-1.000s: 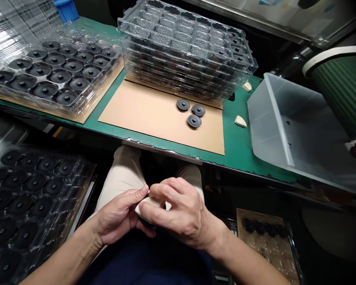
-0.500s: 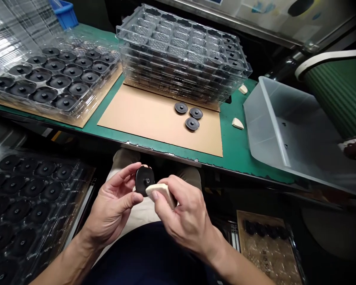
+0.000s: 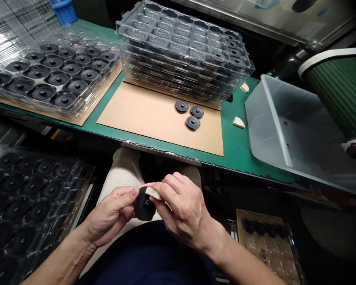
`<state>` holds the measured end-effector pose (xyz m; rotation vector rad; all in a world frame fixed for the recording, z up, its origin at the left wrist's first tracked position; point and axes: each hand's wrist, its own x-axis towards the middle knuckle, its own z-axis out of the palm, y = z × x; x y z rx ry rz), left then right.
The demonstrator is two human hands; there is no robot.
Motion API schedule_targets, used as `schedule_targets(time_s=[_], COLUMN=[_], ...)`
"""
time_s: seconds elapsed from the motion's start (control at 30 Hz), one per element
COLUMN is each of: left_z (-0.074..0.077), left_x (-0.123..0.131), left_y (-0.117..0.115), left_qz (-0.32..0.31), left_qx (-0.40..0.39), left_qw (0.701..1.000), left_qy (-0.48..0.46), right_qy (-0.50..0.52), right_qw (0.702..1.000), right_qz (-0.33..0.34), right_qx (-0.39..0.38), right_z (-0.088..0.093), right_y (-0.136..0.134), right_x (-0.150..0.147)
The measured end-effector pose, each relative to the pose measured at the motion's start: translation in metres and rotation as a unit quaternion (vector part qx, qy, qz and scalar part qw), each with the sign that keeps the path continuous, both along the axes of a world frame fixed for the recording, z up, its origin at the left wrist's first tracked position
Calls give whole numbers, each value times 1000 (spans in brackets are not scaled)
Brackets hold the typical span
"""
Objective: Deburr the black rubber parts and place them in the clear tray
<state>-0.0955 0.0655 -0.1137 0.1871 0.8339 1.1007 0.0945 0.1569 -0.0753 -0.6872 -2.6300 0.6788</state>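
Note:
Above my lap, my left hand (image 3: 114, 213) grips a black round disc (image 3: 142, 209) by its edge, thumb on the near face. A small stub stands out at the disc's centre. My right hand (image 3: 182, 209) is closed on a cream-coloured block (image 3: 153, 193), which looks like a piece of sponge or felt. The block's end touches the upper part of the disc's face. Fingers of the right hand cover much of the block. Three similar black discs (image 3: 193, 122) lie on a cardboard sheet (image 3: 142, 114) on the green table.
A stack of clear compartment trays (image 3: 178, 59) stands at the back of the cardboard. Trays of black discs (image 3: 43, 93) lie left and lower left. On the right are a translucent bin (image 3: 269, 118) and a cream block (image 3: 239, 122). The table edge (image 3: 163, 153) runs beyond my hands.
The disc has turned and dropped slightly in my left hand, whose thumb now presses its upper edge. My right hand has shifted the block up to the disc's upper face.

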Motion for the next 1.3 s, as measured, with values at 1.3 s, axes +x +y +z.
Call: schedule_targets(time_s=[1.3], left_z=[-1], left_x=[-5], left_y=[-2], left_qz=[50], left_qx=[18], left_qw=[997], left_qy=[57], right_qy=[-3], right_qw=[997], right_qz=[-72], right_qx=[6], right_z=[-3], right_y=[7], right_x=[-5])
